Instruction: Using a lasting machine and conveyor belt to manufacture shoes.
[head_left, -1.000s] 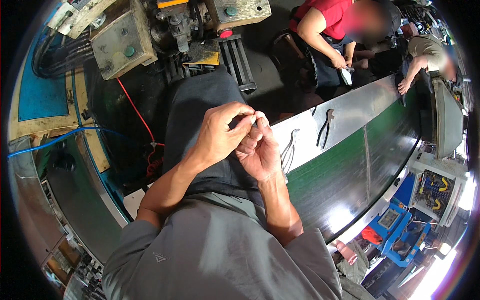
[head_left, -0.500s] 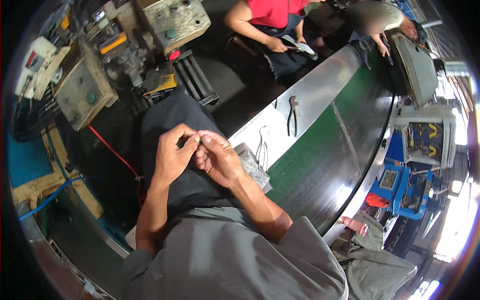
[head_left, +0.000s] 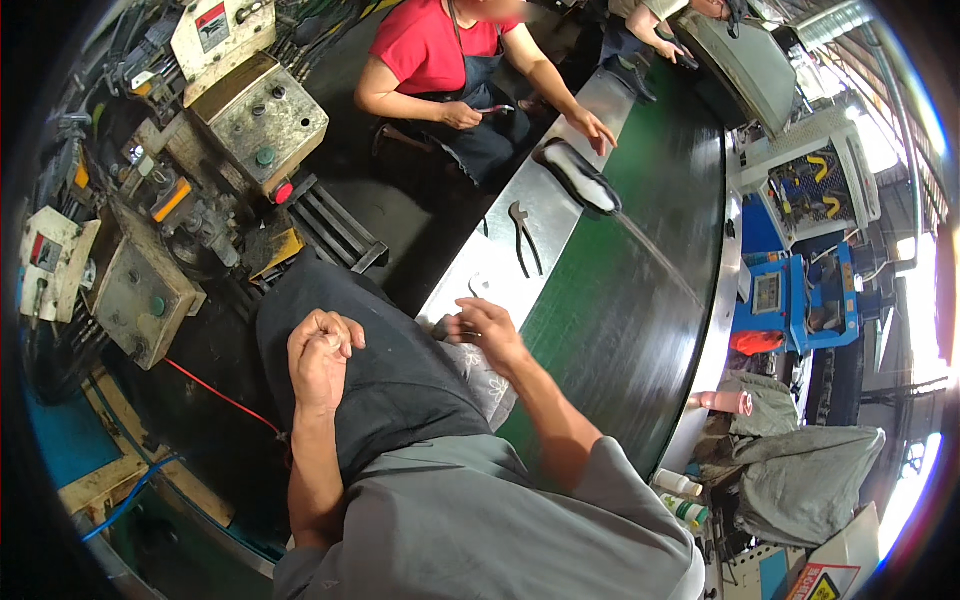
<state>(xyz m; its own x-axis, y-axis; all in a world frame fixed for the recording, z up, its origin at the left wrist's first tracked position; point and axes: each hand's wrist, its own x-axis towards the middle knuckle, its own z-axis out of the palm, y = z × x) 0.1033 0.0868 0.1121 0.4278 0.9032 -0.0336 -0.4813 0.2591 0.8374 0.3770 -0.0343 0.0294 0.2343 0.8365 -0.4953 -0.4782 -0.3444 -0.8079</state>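
My left hand [head_left: 325, 358] is raised over my dark-trousered lap, its fingers curled in and thumb pressed against them. Whatever they hold, if anything, is hidden. Beyond my right thigh, my right hand [head_left: 488, 332] is over the bench's metal ledge [head_left: 455, 290], its fingers smeared by motion. Just past its fingertips shows the head of a metal hand tool [head_left: 480, 287]; the rest is covered by the hand. Below the hand lies a grey patterned cloth [head_left: 485, 380]. Dark-handled pliers [head_left: 522, 240] rest farther along the ledge.
A green conveyor belt [head_left: 630, 280] runs along my right. A dark shoe with a white underside [head_left: 580, 177] lies across ledge and belt, near a co-worker's outstretched hand [head_left: 592, 130]. Machinery with a control box [head_left: 262, 125] stands at left. A pink bottle [head_left: 725, 402] lies beyond the belt.
My hands, previously together over my lap, have parted; the right went to the ledge by the metal tool. The co-worker's shoe now lies on the ledge and belt. The view has shifted.
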